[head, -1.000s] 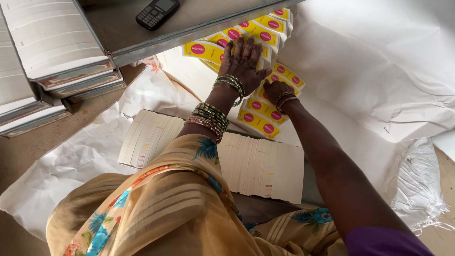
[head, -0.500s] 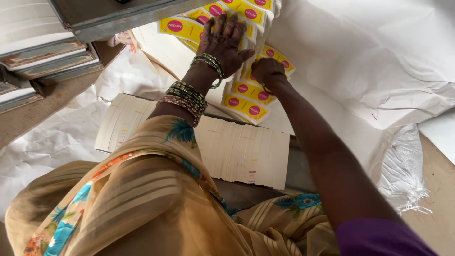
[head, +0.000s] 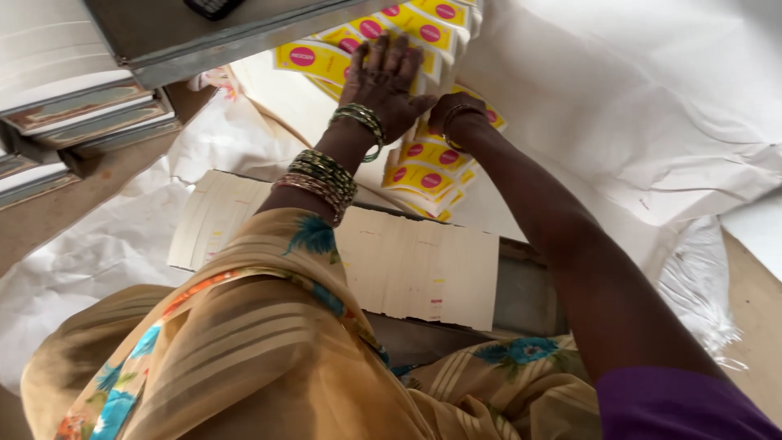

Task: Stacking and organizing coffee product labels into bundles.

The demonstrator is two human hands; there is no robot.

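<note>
Hands press the yellow cartons [head: 423,167]: left hand [head: 389,81] lies flat and open, right hand [head: 453,112] curls under, grip unclear. Stack could slide and spill.

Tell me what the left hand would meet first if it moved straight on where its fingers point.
Probably only more yellow cartons: the left hand already lies flat on them, fingers pointing up the stack.

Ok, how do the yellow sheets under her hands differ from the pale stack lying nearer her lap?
The yellow sheets are bright, with pink round marks, while the pale stack is cream and nearly plain. The yellow sheets lie fanned and overlapping; the pale stack sits squared in a tidy block. The left hand and right hand press on the yellow sheets; neither touches the pale stack. Both look like flat paper goods resting on white sacking.
</note>
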